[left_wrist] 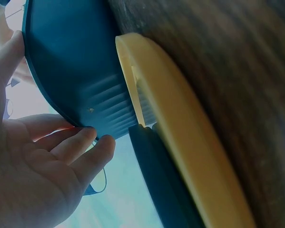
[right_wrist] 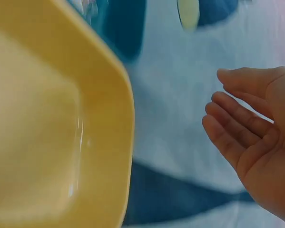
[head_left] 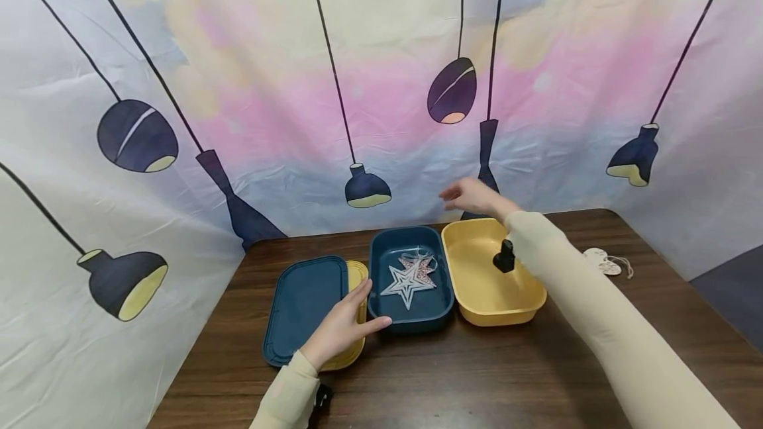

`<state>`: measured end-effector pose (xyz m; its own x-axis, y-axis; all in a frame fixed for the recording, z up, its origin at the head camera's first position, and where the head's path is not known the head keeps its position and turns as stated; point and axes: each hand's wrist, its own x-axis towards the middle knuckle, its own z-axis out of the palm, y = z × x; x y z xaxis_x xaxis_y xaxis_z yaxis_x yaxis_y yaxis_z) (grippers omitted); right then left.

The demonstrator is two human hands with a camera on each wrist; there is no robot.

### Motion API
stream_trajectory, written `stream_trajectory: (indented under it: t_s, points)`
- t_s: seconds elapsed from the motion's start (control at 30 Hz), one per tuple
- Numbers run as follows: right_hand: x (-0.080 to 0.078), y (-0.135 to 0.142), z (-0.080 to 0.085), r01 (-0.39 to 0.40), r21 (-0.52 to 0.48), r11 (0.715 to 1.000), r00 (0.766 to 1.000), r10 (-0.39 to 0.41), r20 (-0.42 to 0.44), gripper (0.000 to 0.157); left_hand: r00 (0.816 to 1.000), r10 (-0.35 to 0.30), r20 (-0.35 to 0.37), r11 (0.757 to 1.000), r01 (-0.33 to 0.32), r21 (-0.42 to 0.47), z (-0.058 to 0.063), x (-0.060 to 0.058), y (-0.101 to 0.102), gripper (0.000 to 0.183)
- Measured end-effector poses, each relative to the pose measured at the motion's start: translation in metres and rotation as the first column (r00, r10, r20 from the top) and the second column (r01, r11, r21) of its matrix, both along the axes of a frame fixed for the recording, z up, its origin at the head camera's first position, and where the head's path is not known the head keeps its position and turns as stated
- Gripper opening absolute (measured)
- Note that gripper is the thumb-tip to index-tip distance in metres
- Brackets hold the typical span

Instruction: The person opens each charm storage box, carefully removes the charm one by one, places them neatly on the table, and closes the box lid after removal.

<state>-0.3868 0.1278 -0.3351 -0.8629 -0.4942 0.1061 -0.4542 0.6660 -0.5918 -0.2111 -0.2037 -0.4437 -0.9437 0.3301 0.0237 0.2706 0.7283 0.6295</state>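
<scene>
My left hand [head_left: 340, 330] rests against the near left corner of a dark blue plastic box [head_left: 441, 306]. In the left wrist view its thumb and fingertips touch the box's rim [left_wrist: 35, 71], and the fingers are only slightly bent. Inside the box lie a white star ornament [head_left: 408, 285] and a pinkish speckled star [head_left: 424, 269] with a loop of string. My right hand [head_left: 473, 196] is in the air above the far edge of a yellow box [head_left: 477, 283]. Its fingers bend loosely around nothing in the right wrist view, and no ornament shows in the yellow box.
Left of the blue box, a dark blue lid [head_left: 306, 310] lies over a yellow lid [head_left: 348, 356]. A white ornament with string [head_left: 603, 261] is on the wooden table [head_left: 429, 389], right of the yellow box. A curtain printed with lamps [head_left: 268, 118] hangs close behind.
</scene>
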Motion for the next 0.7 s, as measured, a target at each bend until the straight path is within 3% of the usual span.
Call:
stream_trajectory:
  t_s: [0.13,0.37,0.57,0.7]
  points:
    - [0.003,-0.031,-0.005,-0.084,0.032,0.996,0.996,0.083,0.009,0.041,1.0,0.0,0.0,1.0,0.0,0.005,0.0,0.001,0.0,0.097]
    - [0.005,-0.07,-0.02,-0.146,0.158,0.977,0.986,0.131,0.101,0.041,1.0,0.0,-0.007,1.0,0.0,-0.012,0.0,0.002,0.0,0.099]
    - [0.008,-0.091,-0.037,-0.179,0.254,0.951,0.971,0.13,0.201,0.041,1.0,-0.005,-0.006,1.0,0.004,-0.009,-0.002,0.001,-0.001,0.098]
    - [0.01,-0.097,-0.044,-0.167,0.28,0.945,0.97,0.107,0.218,0.038,1.0,-0.012,-0.007,1.0,0.011,-0.011,-0.002,0.0,-0.001,0.099]
